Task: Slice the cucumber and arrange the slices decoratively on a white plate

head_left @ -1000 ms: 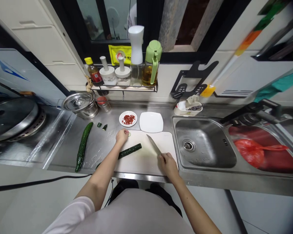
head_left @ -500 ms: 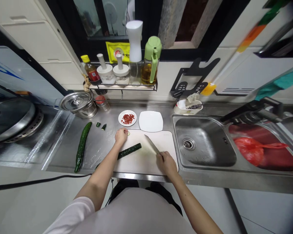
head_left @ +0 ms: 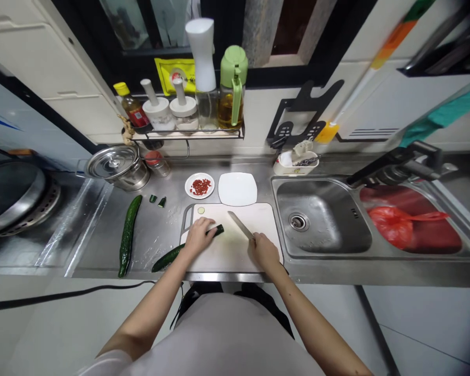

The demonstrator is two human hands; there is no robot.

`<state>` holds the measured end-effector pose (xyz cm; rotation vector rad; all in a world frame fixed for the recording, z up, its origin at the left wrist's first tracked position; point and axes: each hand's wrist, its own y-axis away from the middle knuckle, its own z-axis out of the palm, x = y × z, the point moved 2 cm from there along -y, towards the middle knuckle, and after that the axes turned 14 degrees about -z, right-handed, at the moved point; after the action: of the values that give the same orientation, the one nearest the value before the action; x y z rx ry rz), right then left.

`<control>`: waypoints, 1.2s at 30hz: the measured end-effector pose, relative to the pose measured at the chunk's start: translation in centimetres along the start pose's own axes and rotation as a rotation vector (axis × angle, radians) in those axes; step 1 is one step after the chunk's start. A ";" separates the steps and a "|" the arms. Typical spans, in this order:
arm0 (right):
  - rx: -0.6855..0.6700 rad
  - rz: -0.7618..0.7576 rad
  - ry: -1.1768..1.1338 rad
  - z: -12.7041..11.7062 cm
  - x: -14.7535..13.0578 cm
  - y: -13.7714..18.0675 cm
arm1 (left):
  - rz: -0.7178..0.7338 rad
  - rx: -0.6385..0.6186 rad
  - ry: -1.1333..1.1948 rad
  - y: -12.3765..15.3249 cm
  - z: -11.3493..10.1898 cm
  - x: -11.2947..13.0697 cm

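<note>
My left hand (head_left: 199, 234) lies over a dark green cucumber (head_left: 168, 258), its fingers closed round it near the cut right end. That cucumber slants across the left side of the white cutting board (head_left: 235, 258). In my right hand (head_left: 265, 249) is the handle of a knife (head_left: 239, 224); its blade points up and left above the board, apart from the cucumber. A thin pale cucumber slice (head_left: 201, 210) rests near the board's top left corner. Beyond the board are a white plate (head_left: 237, 189) and a small dish (head_left: 190, 190) of chopped red pieces.
Another whole cucumber (head_left: 129, 235) and two cut-off cucumber ends (head_left: 162, 202) lie on the steel counter to the left. A lidded pot (head_left: 131, 175) stands behind them. The sink (head_left: 325, 224) borders the board on the right. A rack (head_left: 203, 134) holds bottles and jars.
My left hand has moved from beside the slice down onto the cucumber and taken hold of it. My right hand still holds the knife in nearly the same place. The view has shifted slightly.
</note>
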<state>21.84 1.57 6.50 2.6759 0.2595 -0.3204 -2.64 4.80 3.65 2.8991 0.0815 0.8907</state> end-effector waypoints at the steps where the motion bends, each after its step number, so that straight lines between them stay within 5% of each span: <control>1: -0.004 -0.003 0.006 -0.1 0.0 -0.1 | 0.046 -0.028 -0.036 0.8 0.3 0.2; 8: -0.056 -0.062 0.030 -0.2 -0.2 -0.8 | 0.140 -0.083 -0.196 1.6 1.7 -0.3; 16: -0.084 -0.137 0.031 -0.4 -0.4 -1.1 | 0.234 0.001 -0.204 2.6 1.0 -1.2; 27: -0.089 -0.209 -0.174 0.3 -6.0 -0.4 | 0.260 0.064 -0.217 2.7 1.7 -1.7; 36: -0.094 -0.232 -0.181 -0.1 -7.1 -0.7 | 0.259 0.050 -0.209 2.6 1.8 -1.8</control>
<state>14.86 1.28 8.15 2.5075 0.5160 -0.6025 -3.11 1.94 1.48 3.0776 -0.2991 0.6176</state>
